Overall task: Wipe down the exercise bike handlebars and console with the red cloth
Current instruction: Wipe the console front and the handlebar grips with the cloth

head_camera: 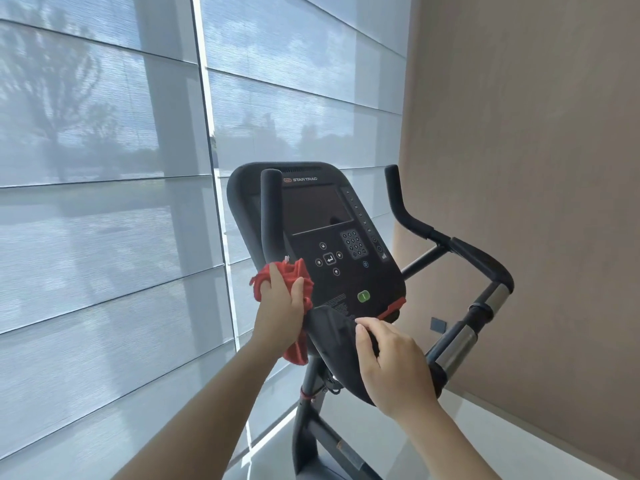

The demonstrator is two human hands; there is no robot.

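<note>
1. My left hand (280,299) is closed round the crumpled red cloth (300,271), with fingers and thumb wrapped over it. It presses the cloth against the foot of the black foam-covered left handlebar (270,216), which rises straight up from my grip.
2. The cloth bunches out above and to the left of my knuckles, and a loose tail of it hangs down below my wrist.
3. The black, rounded-rectangle console (332,244) stands just to the right of my left hand. It has a dark, unlit screen, a keypad and a round green button (363,296), and its lower left edge touches the cloth.
4. My right hand (394,362) grips the black moulded ledge (329,336) below the console. The fingers curl over its near edge and the thumb lies along the top.
5. The black curved right handlebar (467,258), with its silver metal sensor sleeves, loops up and away to the right of that hand. Neither hand touches it.
6. The dark grey bike post (304,427) drops away beneath both wrists.
7. Pale grey window blinds (104,209) fill the space beyond my left hand, and a beige wall (540,168) stands beyond my right.
</note>
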